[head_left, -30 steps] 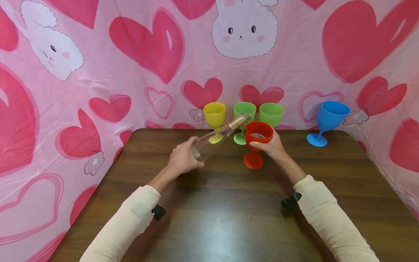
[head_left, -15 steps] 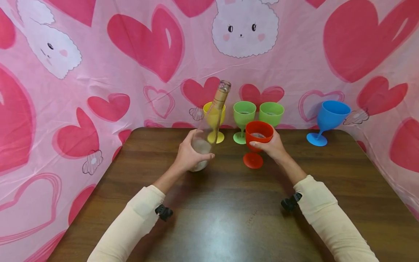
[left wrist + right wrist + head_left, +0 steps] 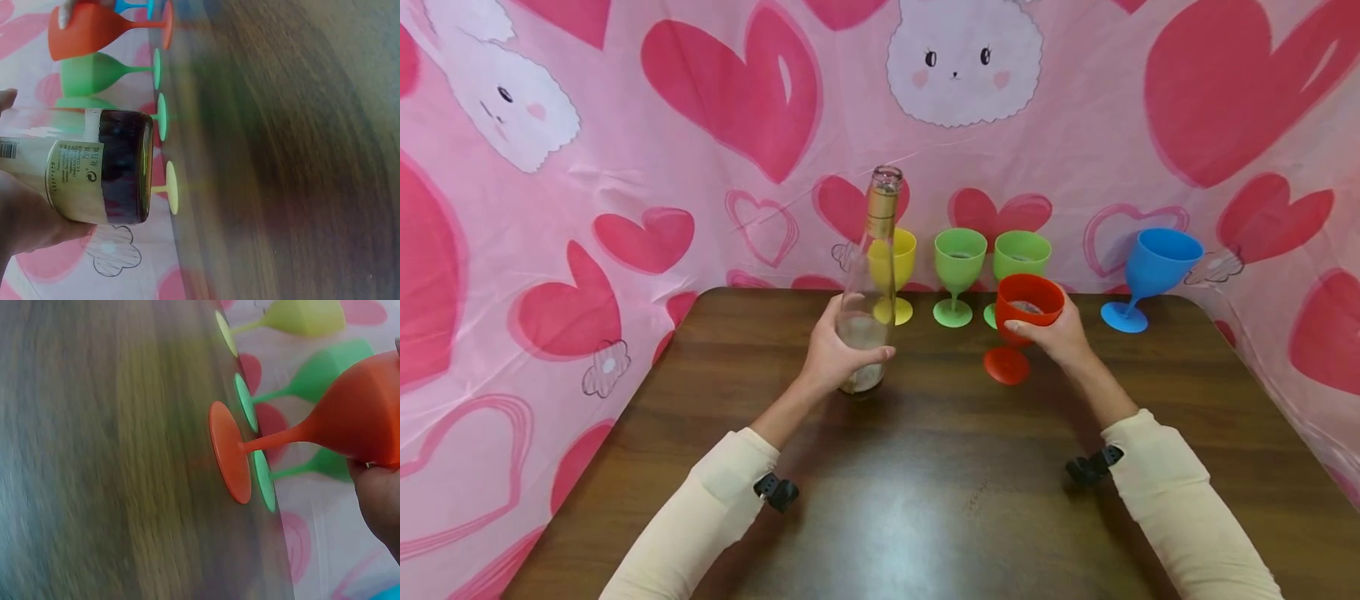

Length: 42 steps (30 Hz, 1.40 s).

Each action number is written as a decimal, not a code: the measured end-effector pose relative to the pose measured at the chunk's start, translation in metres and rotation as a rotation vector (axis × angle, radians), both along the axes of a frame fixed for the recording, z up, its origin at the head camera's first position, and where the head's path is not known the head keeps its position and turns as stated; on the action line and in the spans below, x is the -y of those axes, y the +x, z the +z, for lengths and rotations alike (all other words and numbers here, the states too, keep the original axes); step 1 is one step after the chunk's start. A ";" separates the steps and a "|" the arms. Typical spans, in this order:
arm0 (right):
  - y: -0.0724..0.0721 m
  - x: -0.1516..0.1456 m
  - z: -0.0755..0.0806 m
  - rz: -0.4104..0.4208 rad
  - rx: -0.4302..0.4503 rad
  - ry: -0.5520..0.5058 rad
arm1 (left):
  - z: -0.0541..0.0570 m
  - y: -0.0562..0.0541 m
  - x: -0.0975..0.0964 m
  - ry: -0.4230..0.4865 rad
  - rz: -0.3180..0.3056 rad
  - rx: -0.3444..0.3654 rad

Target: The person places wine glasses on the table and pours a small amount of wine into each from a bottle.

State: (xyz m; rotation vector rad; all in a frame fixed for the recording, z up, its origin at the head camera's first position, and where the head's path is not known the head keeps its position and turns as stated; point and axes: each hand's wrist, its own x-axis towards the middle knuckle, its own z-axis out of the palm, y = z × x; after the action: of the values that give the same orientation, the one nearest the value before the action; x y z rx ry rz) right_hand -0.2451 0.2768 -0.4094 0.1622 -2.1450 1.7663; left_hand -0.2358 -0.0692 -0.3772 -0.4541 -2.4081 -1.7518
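Note:
My left hand grips a clear glass bottle with gold foil at its neck. The bottle stands nearly upright, mouth open at the top. Its labelled lower part and dark base show in the left wrist view. My right hand holds a red plastic goblet round its bowl, thumb across the front. Some liquid shows inside it. In the right wrist view the goblet's round foot is close over the table. Behind the bottle, partly hidden, is a yellow goblet.
Two green goblets stand at the back edge, one in full view, the other partly behind the red goblet. A blue goblet leans at the back right. Pink heart-printed cloth hangs behind the brown wooden table.
The bottle has swung from tilted toward the red goblet to nearly upright, away to the left. The right hand has moved the red goblet slightly right.

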 end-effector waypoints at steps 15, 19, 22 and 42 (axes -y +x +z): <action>-0.013 -0.053 -0.003 -0.239 0.037 -0.005 | -0.002 0.008 0.002 -0.037 0.020 -0.036; -0.028 -0.060 0.000 -0.298 0.078 0.012 | -0.003 0.008 0.003 -0.030 0.029 -0.032; -0.038 -0.065 0.003 -0.351 0.113 0.032 | -0.004 0.008 0.002 -0.024 0.029 -0.020; -0.032 -0.111 0.014 0.069 0.340 0.417 | -0.002 0.008 0.006 -0.018 0.011 0.015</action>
State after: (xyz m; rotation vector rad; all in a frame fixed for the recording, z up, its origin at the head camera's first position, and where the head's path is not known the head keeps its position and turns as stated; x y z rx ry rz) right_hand -0.2768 0.3879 -0.3954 0.0398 -2.7672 1.4382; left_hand -0.2279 -0.0751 -0.3794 -0.4297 -2.4333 -1.7371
